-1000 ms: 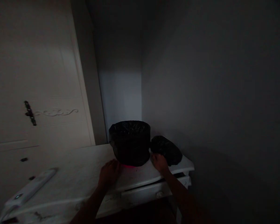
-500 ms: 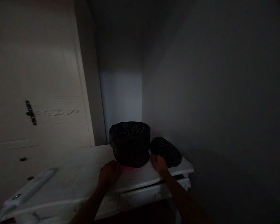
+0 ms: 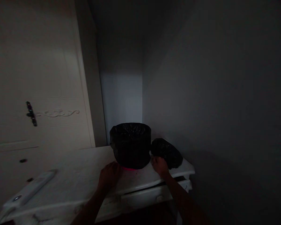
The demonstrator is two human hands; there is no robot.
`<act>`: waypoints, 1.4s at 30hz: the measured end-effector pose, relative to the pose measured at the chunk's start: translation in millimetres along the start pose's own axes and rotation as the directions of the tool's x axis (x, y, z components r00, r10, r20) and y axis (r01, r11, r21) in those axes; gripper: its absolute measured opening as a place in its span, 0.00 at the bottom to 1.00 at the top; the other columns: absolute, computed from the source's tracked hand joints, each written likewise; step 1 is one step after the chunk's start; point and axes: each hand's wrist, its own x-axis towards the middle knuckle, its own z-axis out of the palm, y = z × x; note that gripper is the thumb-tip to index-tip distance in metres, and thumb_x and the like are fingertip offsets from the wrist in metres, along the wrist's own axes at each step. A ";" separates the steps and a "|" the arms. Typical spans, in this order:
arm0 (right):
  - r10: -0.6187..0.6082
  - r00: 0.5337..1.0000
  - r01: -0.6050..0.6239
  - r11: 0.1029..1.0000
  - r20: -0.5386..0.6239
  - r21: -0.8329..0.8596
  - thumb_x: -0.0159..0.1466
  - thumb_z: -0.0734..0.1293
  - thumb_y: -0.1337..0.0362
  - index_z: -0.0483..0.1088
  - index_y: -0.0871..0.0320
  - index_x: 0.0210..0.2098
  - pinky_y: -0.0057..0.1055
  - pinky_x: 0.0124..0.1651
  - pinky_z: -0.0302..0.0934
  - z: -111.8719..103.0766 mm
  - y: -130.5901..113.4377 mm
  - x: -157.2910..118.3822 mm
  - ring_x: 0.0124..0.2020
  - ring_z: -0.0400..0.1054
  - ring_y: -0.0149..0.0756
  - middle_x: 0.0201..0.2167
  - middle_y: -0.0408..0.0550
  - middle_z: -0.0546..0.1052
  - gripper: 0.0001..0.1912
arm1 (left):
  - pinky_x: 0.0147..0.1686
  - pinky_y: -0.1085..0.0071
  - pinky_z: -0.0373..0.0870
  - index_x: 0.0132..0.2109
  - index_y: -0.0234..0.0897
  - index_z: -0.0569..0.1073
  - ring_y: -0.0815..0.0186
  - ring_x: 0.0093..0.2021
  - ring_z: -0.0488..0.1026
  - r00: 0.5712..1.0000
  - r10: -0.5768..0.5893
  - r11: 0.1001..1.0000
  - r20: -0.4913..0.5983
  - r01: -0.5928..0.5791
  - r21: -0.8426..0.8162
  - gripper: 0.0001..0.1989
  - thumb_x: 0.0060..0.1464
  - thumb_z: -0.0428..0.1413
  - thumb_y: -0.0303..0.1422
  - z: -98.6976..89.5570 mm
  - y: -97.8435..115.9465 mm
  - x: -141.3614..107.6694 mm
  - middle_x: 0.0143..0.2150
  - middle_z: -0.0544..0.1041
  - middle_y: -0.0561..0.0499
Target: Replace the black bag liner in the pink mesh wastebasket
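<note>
A round bin (image 3: pixel 132 148) lined with a black plastic bag stands on a white dresser top (image 3: pixel 84 175). The bag is folded over its rim, and a strip of pink shows at the base. My left hand (image 3: pixel 110 175) rests on the dresser at the bin's lower left, fingers laid forward near the pink edge. To the right of the bin, my right hand (image 3: pixel 160 165) lies on the top with its fingers bent; deep shadow hides whether they hold anything. Just beyond that hand, a flat black plastic-covered thing (image 3: pixel 167 153) leans by the wall.
A white power strip (image 3: pixel 31 189) lies on the dresser's left side. Below the top, a drawer (image 3: pixel 150 195) stands slightly ajar. A white wardrobe door with a dark handle (image 3: pixel 31 113) rises at the left, and a grey wall (image 3: pixel 213 109) closes off the right. The room is dim.
The view has shifted very slightly. Both hands, the lined bin and the black plastic-covered thing keep their places.
</note>
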 end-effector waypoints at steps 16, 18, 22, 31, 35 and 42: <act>0.000 1.000 0.000 1.000 0.003 0.000 0.77 0.56 0.61 0.81 0.58 0.51 0.30 0.51 0.63 5.0 4.5 2.5 0.53 0.78 0.44 0.51 0.59 0.83 0.22 | 0.54 0.59 0.69 0.52 0.40 0.77 0.53 0.56 0.77 1.000 -0.008 1.000 0.016 0.008 0.003 0.22 0.71 0.40 0.39 -6.5 4.3 -1.1 0.55 0.81 0.42; -0.003 1.000 0.003 1.000 -0.005 -0.002 0.77 0.56 0.61 0.81 0.58 0.51 0.30 0.52 0.63 4.8 4.0 2.3 0.54 0.78 0.45 0.51 0.59 0.83 0.22 | 0.54 0.59 0.69 0.51 0.40 0.77 0.54 0.55 0.77 1.000 -0.012 1.000 0.024 0.012 0.010 0.22 0.71 0.40 0.39 -5.2 3.3 -0.4 0.54 0.81 0.42; -0.001 1.000 0.001 1.000 -0.008 -0.005 0.77 0.57 0.61 0.81 0.59 0.50 0.29 0.51 0.63 3.6 2.9 1.7 0.53 0.79 0.44 0.50 0.59 0.84 0.21 | 0.54 0.60 0.69 0.52 0.41 0.77 0.54 0.56 0.77 1.000 0.000 1.000 0.025 -0.001 0.028 0.20 0.71 0.42 0.40 -1.9 0.4 0.8 0.56 0.80 0.41; -0.011 1.000 0.011 1.000 -0.007 0.008 0.78 0.56 0.60 0.82 0.59 0.48 0.28 0.49 0.63 0.6 0.6 0.3 0.51 0.80 0.44 0.48 0.59 0.84 0.23 | 0.57 0.58 0.68 0.54 0.41 0.78 0.54 0.57 0.76 0.999 -0.031 0.999 0.016 0.031 -0.017 0.21 0.70 0.42 0.41 -5.1 3.6 -0.8 0.58 0.80 0.41; -0.012 1.000 0.011 1.000 0.013 0.025 0.78 0.56 0.60 0.82 0.57 0.48 0.28 0.47 0.63 -0.9 0.0 -0.3 0.51 0.80 0.44 0.49 0.58 0.84 0.22 | 0.55 0.58 0.69 0.53 0.41 0.78 0.53 0.56 0.77 0.999 -0.037 0.999 0.024 0.038 -0.011 0.23 0.71 0.41 0.42 -3.9 3.4 -0.1 0.56 0.81 0.41; 0.000 1.000 0.000 0.999 -0.007 0.044 0.78 0.56 0.56 0.82 0.58 0.48 0.29 0.47 0.63 4.0 3.7 1.8 0.51 0.80 0.45 0.48 0.59 0.84 0.23 | 0.55 0.57 0.68 0.55 0.40 0.77 0.51 0.58 0.75 0.999 -0.030 0.999 0.040 0.031 -0.013 0.23 0.71 0.41 0.43 -0.1 -0.5 1.0 0.60 0.79 0.40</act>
